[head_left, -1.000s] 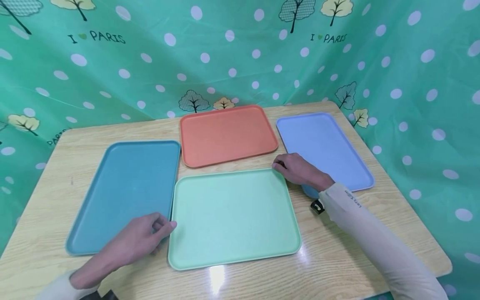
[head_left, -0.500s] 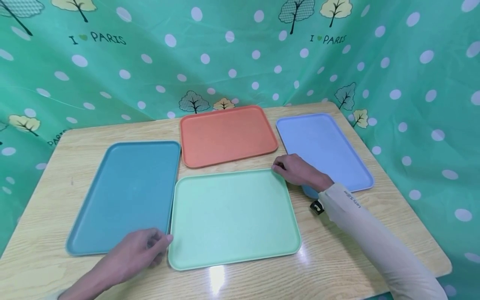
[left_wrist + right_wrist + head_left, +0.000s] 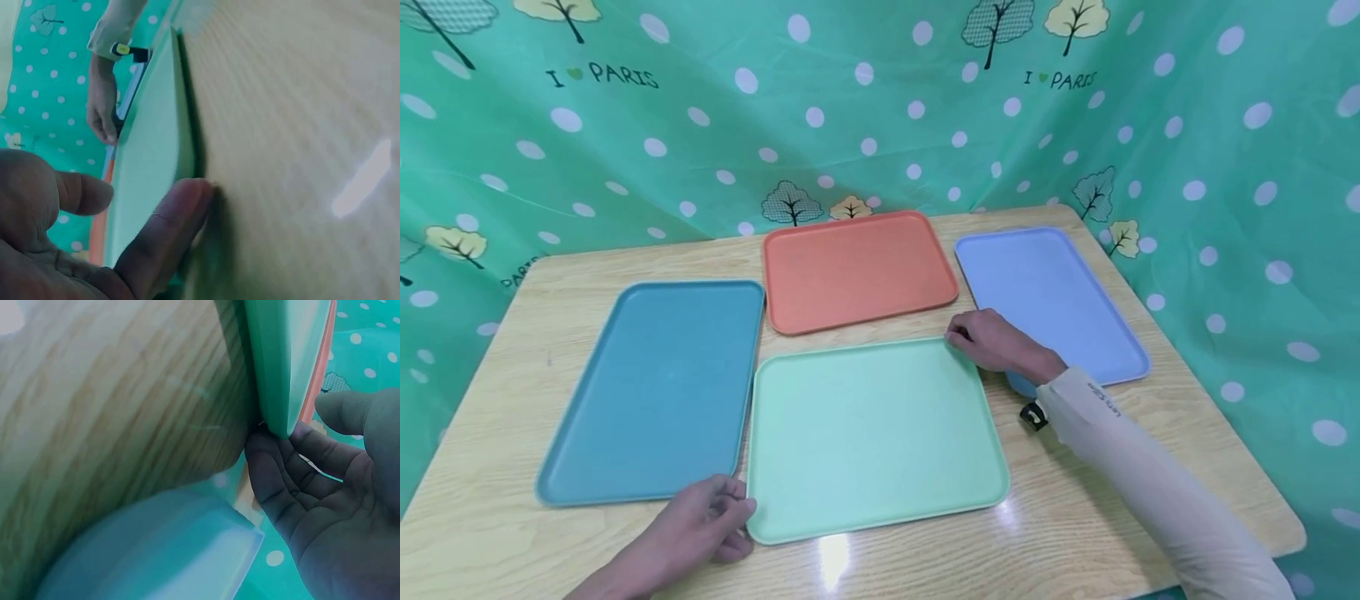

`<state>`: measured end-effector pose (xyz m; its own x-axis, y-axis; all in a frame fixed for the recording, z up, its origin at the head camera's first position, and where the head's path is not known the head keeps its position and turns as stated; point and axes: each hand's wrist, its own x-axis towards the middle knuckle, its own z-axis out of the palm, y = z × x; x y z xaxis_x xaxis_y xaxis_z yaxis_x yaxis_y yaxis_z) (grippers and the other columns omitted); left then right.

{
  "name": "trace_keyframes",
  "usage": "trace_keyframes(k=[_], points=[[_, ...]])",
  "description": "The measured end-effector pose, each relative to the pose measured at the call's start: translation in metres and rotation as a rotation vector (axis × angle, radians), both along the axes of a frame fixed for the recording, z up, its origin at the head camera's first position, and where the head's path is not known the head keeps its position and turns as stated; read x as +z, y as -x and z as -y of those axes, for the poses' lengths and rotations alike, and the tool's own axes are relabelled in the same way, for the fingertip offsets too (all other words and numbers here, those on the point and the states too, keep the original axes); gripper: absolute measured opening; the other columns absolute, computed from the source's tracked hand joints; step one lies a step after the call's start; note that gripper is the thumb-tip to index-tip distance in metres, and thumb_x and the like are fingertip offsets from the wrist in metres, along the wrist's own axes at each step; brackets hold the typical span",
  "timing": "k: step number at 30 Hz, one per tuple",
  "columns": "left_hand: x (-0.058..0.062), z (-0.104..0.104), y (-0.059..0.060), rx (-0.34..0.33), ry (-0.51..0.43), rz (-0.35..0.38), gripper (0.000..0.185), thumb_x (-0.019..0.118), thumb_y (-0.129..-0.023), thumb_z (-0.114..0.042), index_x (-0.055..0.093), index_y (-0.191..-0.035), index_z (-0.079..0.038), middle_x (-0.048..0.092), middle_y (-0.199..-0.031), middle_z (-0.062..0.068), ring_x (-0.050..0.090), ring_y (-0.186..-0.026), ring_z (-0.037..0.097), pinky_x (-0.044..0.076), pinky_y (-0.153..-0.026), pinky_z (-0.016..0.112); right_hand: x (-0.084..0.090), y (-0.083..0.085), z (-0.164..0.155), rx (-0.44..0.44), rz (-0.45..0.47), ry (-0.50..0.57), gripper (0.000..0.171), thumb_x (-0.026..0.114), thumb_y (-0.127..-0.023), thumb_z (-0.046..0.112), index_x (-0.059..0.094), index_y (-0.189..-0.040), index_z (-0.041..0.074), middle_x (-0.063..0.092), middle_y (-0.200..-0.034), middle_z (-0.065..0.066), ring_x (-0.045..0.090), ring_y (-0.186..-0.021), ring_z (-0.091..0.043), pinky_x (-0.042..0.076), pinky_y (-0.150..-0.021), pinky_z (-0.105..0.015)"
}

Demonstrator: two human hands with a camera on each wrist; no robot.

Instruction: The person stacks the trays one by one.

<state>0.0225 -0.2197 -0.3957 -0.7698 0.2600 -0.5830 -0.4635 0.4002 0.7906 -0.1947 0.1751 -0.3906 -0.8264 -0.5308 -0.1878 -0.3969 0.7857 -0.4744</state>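
A mint green tray (image 3: pixel 872 433) lies at the table's near middle. My left hand (image 3: pixel 711 521) is at its near-left corner. In the left wrist view one straight finger (image 3: pixel 165 231) touches the green tray's (image 3: pixel 156 150) edge, with the thumb (image 3: pixel 78 194) held off it. My right hand (image 3: pixel 992 342) is at the far-right corner. There the fingers (image 3: pixel 281 465) curl under the green tray's (image 3: pixel 281 362) corner and the thumb (image 3: pixel 350 412) hovers above it.
A teal tray (image 3: pixel 655 387) lies to the left, an orange tray (image 3: pixel 857 267) behind and a light blue tray (image 3: pixel 1045 292) on the right, all on a wooden table (image 3: pixel 1112 500). A green polka-dot curtain (image 3: pixel 880 125) hangs close behind and beside the table.
My left hand has slid along the green tray's left edge toward me, down to its near-left corner. The right hand has stayed at the far-right corner.
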Motion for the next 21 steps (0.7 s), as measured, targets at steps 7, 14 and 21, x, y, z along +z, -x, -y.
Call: trace_keyframes(k=[7, 14, 21], points=[[-0.004, -0.007, -0.001, 0.059, -0.036, 0.045, 0.04, 0.05, -0.101, -0.014, 0.042, -0.123, 0.018, 0.061, -0.1, 0.018, 0.07, -0.08, 0.026, 0.06, -0.072, 0.034, -0.002, -0.001, -0.004, -0.029, -0.024, -0.011, 0.024, 0.05, -0.103, 0.019, 0.069, -0.106, 0.006, 0.066, -0.084, -0.004, 0.052, -0.066, -0.013, 0.045, -0.065, -0.029], [-0.002, -0.011, 0.001, 0.067, -0.031, 0.031, 0.036, 0.049, -0.1, -0.011, 0.044, -0.121, 0.018, 0.062, -0.096, 0.016, 0.07, -0.08, 0.024, 0.06, -0.072, 0.033, -0.003, 0.0, -0.005, -0.031, -0.048, -0.032, 0.022, 0.051, -0.103, 0.018, 0.069, -0.1, 0.005, 0.064, -0.078, -0.005, 0.05, -0.062, -0.013, 0.044, -0.062, -0.028], [0.004, -0.012, 0.006, 0.076, 0.034, 0.032, 0.034, 0.052, -0.1, -0.012, 0.045, -0.121, 0.014, 0.062, -0.097, 0.015, 0.069, -0.079, 0.023, 0.06, -0.071, 0.032, -0.001, 0.002, -0.005, -0.031, -0.021, -0.079, 0.022, 0.051, -0.103, 0.02, 0.068, -0.103, 0.006, 0.066, -0.084, -0.005, 0.053, -0.064, -0.013, 0.045, -0.064, -0.029]])
